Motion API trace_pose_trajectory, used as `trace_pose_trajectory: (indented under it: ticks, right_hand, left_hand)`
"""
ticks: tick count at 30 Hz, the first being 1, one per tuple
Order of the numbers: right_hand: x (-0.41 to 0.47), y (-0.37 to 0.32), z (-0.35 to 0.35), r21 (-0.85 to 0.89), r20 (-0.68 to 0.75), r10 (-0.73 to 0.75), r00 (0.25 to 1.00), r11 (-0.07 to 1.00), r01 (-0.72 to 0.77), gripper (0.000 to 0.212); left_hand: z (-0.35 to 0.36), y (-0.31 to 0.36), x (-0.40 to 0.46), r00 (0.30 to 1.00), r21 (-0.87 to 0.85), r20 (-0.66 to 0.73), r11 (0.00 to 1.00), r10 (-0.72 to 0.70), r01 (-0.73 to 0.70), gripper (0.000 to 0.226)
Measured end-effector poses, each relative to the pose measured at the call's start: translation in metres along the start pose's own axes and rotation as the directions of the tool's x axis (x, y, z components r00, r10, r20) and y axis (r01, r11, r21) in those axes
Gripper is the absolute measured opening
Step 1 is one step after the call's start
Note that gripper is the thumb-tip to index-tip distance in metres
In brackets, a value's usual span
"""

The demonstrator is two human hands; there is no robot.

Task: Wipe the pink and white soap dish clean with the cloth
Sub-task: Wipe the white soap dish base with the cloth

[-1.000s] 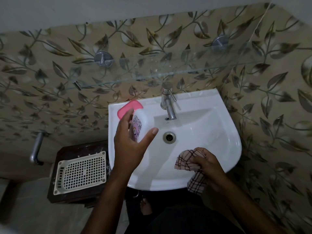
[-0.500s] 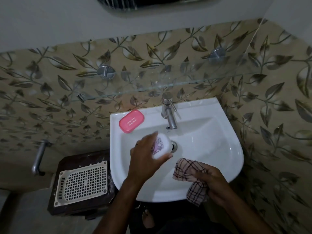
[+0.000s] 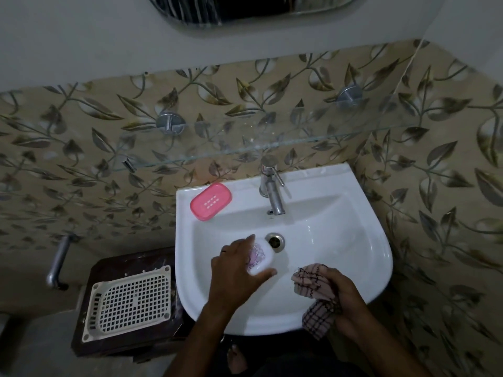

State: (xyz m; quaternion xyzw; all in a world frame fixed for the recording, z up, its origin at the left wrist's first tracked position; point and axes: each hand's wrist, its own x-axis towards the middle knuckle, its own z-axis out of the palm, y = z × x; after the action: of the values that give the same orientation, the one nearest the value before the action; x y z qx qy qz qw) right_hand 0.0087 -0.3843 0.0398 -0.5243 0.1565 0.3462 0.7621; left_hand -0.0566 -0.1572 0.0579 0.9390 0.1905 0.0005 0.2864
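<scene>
I see the left hand gripping the white soap dish half over the basin, right hand clutching the cloth, pink half on the rim — I judge wiping not begun.

A home bathroom: wall-hung washbasin, tap, mirror.

Two hands in view: left hand and right hand, with one checked cloth. Soap dish in two parts: one pink tray on the far left of the sink rim, one white patterned part in the bowl; one sink, one tap, one drain. One glass shelf on two round metal mounts, one mirror, one white grid tray on one dark stand at left, one metal pipe.
</scene>
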Motion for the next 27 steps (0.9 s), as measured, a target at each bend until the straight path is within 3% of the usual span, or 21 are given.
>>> trace_pose_trajectory:
  ticks: [3,5,8,10,13,15,17,20,23,25,27]
  right_hand:
    - [-0.001,0.001,-0.002,0.145,0.066,0.059,0.996,0.987,-0.069,0.062]
    - [-0.002,0.001,-0.003,0.192,0.118,0.062,0.991,0.978,-0.084,0.055]
    - [-0.004,-0.002,0.003,0.133,0.126,0.03,0.992,0.99,-0.047,0.048]
    - [-0.004,-0.004,0.009,0.083,0.101,0.021,0.995,0.996,-0.029,0.042]
    - [-0.001,0.001,0.013,0.056,0.013,0.073,0.997,0.996,-0.074,0.039]
    - [0.0,0.001,0.014,0.081,0.016,0.144,0.989,0.986,-0.145,0.037]
    - [0.001,0.0,0.012,0.094,0.035,0.191,0.981,0.977,-0.194,0.048]
    - [-0.003,-0.007,0.014,0.016,0.099,0.111,0.989,0.993,-0.113,0.06]
    - [-0.008,-0.013,0.021,-0.026,0.143,-0.03,0.989,0.999,0.034,0.051]
    - [-0.009,-0.016,0.023,-0.071,0.141,-0.092,0.986,0.992,0.103,0.043]
    - [-0.009,-0.017,0.024,-0.15,0.136,-0.127,0.983,0.978,0.147,0.038]
  left_hand:
    - [-0.035,0.026,0.013,0.974,-0.076,-0.201,0.99,0.102,-0.119,0.098]
    - [-0.072,0.046,0.022,0.931,-0.139,-0.321,0.963,0.177,-0.231,0.094]
    - [-0.108,0.063,0.026,0.873,-0.168,-0.423,0.925,0.244,-0.34,0.09]
    - [-0.105,0.059,0.027,0.904,-0.248,-0.373,0.917,0.207,-0.313,0.09]
    - [-0.069,0.038,0.022,0.991,-0.419,-0.127,0.903,0.043,-0.093,0.085]
    - [-0.047,0.029,0.014,0.992,-0.51,0.047,0.851,-0.118,0.125,0.069]
    - [-0.041,0.028,0.007,0.972,-0.585,0.061,0.781,-0.226,0.218,0.059]
    - [-0.065,0.037,0.005,0.951,-0.646,-0.237,0.764,-0.199,-0.001,0.062]
    - [-0.106,0.05,0.008,0.859,-0.572,-0.512,0.749,-0.008,-0.334,0.061]
    - [-0.118,0.048,0.015,0.81,-0.436,-0.576,0.798,0.109,-0.417,0.067]
    - [-0.099,0.029,0.026,0.847,-0.305,-0.501,0.881,0.175,-0.363,0.078]
